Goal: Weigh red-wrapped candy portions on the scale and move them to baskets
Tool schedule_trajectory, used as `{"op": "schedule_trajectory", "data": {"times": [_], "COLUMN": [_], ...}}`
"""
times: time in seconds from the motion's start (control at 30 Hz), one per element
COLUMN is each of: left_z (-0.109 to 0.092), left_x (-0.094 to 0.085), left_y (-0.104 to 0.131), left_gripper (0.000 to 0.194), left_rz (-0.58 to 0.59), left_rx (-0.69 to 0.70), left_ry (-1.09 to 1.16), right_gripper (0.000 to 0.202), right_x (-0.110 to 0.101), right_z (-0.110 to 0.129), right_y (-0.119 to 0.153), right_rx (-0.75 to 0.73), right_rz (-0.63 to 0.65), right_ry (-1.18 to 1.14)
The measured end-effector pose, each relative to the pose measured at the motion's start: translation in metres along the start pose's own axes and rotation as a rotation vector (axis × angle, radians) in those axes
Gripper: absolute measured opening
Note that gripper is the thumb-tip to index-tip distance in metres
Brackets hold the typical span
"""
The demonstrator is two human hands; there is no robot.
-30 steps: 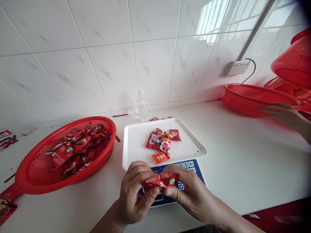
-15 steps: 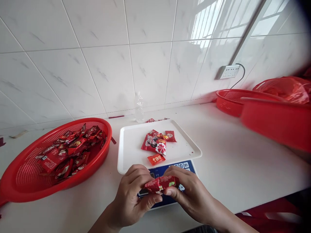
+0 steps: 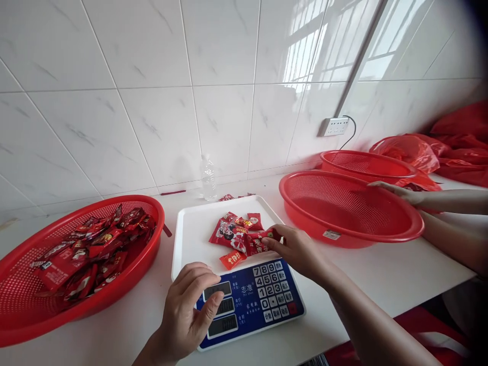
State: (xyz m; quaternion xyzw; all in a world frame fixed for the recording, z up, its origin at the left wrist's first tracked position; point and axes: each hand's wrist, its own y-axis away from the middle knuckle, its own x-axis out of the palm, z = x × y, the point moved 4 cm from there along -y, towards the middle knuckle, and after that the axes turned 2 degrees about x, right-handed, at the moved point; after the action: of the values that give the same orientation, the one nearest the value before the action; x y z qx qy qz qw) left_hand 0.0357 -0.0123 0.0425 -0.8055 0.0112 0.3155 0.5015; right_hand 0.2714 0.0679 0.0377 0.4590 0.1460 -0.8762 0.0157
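Note:
My right hand [image 3: 293, 251] pinches a dark red snack packet [image 3: 256, 244] by its right end, over the white tray [image 3: 186, 244] of the scale. Several red packets lie on that tray, among them a larger printed bag [image 3: 227, 235] and a bright red-orange packet [image 3: 232, 259]. In front of the tray is the scale's blue panel [image 3: 247, 305] with number keys and three small displays. My left hand [image 3: 192, 305] hovers by the displays, thumb and fingers apart, holding nothing.
On the left stands a red basket [image 3: 23, 315] with many wrapped packets. At right, another person's hands [image 3: 404, 193] hold a red basket [image 3: 343, 239]; a second basket [image 3: 366, 162] and red bags [image 3: 412, 147] lie behind. A clear bottle [image 3: 208, 178] stands by the wall.
My right hand has carried the packet forward onto the tray, and my left hand has let go of it. The other person's red basket has moved left and down onto the table.

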Motion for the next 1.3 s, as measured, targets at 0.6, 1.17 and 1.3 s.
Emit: {"op": "schedule_trajectory", "data": {"times": [0.6,1.17,1.3], "left_z": [0.001,0.0,-0.001], "left_x": [-0.004,-0.007,-0.009], "left_y": [0.004,0.0,-0.002], "left_gripper": [0.013,0.015,0.016], "left_rz": [-0.04,-0.111,-0.115], "left_rx": [0.059,0.043,0.048], "left_ry": [-0.067,-0.08,-0.079], "right_gripper": [0.045,0.042,0.041], "right_x": [0.022,-0.049,-0.058], "right_z": [0.003,-0.038,-0.05], "right_y": [-0.046,-0.07,-0.068], "right_rx": [-0.339,0.079,0.109], "right_rz": [0.264,-0.127,-0.097], "right_ry": [0.267,0.476,0.525]}}
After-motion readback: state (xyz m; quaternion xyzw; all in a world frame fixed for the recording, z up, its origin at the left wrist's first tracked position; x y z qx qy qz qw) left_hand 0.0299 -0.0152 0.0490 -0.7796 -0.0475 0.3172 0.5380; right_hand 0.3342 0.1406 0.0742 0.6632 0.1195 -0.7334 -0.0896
